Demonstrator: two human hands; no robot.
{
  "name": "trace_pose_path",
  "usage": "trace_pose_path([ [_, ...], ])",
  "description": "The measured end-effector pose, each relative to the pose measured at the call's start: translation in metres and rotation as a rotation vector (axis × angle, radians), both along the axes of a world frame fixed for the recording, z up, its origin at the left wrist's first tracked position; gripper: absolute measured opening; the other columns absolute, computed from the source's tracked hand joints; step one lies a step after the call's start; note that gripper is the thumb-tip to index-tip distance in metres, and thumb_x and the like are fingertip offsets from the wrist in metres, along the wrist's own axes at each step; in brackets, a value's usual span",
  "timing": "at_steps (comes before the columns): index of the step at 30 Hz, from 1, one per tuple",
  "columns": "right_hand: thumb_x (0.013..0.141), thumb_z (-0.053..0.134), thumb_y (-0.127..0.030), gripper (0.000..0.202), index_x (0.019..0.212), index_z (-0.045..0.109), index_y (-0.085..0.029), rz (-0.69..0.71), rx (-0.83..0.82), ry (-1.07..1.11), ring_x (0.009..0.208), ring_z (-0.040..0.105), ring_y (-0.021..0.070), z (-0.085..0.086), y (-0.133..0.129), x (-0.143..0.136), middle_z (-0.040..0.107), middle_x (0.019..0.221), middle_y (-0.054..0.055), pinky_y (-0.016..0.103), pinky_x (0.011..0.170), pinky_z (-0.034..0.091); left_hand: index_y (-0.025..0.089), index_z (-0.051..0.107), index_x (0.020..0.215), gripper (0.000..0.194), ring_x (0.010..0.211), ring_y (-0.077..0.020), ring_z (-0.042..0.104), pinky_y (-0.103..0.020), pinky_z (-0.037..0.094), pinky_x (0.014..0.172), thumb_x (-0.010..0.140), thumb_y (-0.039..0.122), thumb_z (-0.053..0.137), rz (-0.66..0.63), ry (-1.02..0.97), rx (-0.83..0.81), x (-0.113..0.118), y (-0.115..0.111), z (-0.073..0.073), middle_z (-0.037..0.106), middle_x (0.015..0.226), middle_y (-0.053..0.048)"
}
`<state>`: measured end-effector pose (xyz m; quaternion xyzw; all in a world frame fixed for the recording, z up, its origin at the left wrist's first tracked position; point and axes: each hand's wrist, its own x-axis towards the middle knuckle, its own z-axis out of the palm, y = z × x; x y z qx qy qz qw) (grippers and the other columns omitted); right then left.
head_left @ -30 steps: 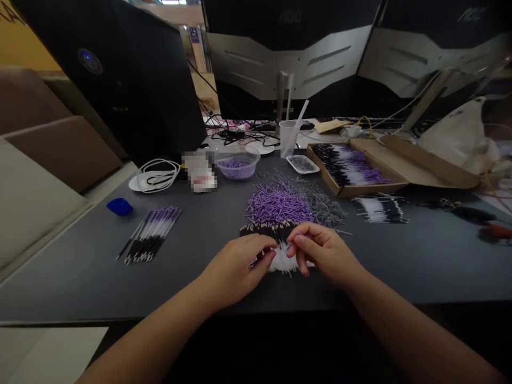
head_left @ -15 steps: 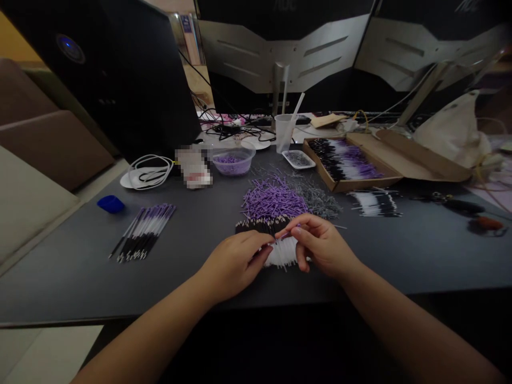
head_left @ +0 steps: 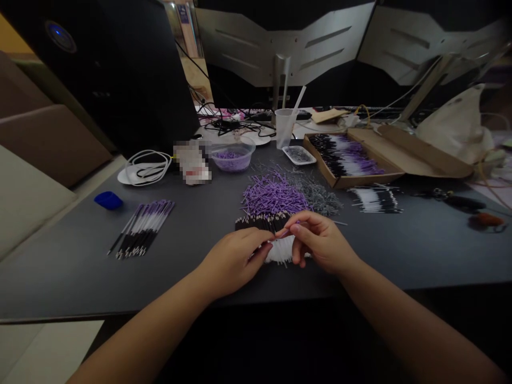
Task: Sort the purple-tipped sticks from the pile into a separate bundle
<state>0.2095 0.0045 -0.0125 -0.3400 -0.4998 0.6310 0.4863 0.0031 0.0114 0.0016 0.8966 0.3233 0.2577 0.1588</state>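
Note:
My right hand pinches a small purple stick between thumb and fingers. Right beside it my left hand is closed, thumb against fingers, on something I cannot make out. Both hands are over a row of black-and-white sticks, their metal-tipped black ends pointing away. Just behind lies a heap of purple sticks, with a heap of grey pieces touching its right side.
Finished-looking purple, white and black sticks lie at left near a blue object. Behind are a clear tub, a cup and a small tray. An open cardboard box and white-black sticks are at right.
The view has shifted slightly. Both hands stay close together over the row, and the lower fingers of my right hand have moved a little to the left.

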Motion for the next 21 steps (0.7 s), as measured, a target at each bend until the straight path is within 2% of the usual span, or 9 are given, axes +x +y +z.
trace_pose_path([
  [8,0.079,0.069,-0.036,0.020,0.084,0.067,-0.017,-0.047,0.018,-0.148,0.047,0.063,0.0111,0.0004,-0.0045,-0.0033,0.072,0.077,0.004,0.022,0.041,0.053,0.019,0.067,0.093,0.020,0.072,-0.0119,0.062,-0.024,0.045,0.069,0.094,0.024,0.048,-0.004,-0.008,0.106,-0.0011,-0.0010,-0.0043,0.069,0.080,-0.001],
  [12,0.082,0.066,-0.035,0.017,0.084,0.069,-0.018,-0.086,0.116,-0.268,0.049,0.063,0.0098,0.0017,-0.0067,-0.0056,0.070,0.075,0.002,0.022,0.048,0.052,0.017,0.067,0.089,0.020,0.065,-0.0127,0.058,-0.026,0.043,0.065,0.092,0.021,0.048,0.037,0.016,0.181,-0.0018,-0.0015,-0.0064,0.065,0.072,-0.002],
  [15,0.083,0.064,-0.032,0.016,0.088,0.072,-0.019,-0.088,0.183,-0.383,0.051,0.062,0.0103,0.0050,-0.0082,-0.0056,0.068,0.065,0.000,0.023,0.054,0.051,0.016,0.066,0.087,0.019,0.063,-0.0126,0.056,-0.026,0.042,0.063,0.092,0.020,0.048,0.035,0.006,0.229,-0.0015,-0.0016,-0.0069,0.063,0.069,-0.002],
  [21,0.082,0.065,-0.033,0.018,0.085,0.075,-0.019,-0.067,0.173,-0.429,0.051,0.061,0.0120,0.0088,-0.0068,-0.0021,0.067,0.060,0.000,0.025,0.053,0.050,0.015,0.066,0.087,0.020,0.065,-0.0132,0.056,-0.027,0.043,0.063,0.092,0.018,0.047,0.018,0.015,0.319,-0.0025,-0.0014,-0.0068,0.064,0.071,-0.003],
])
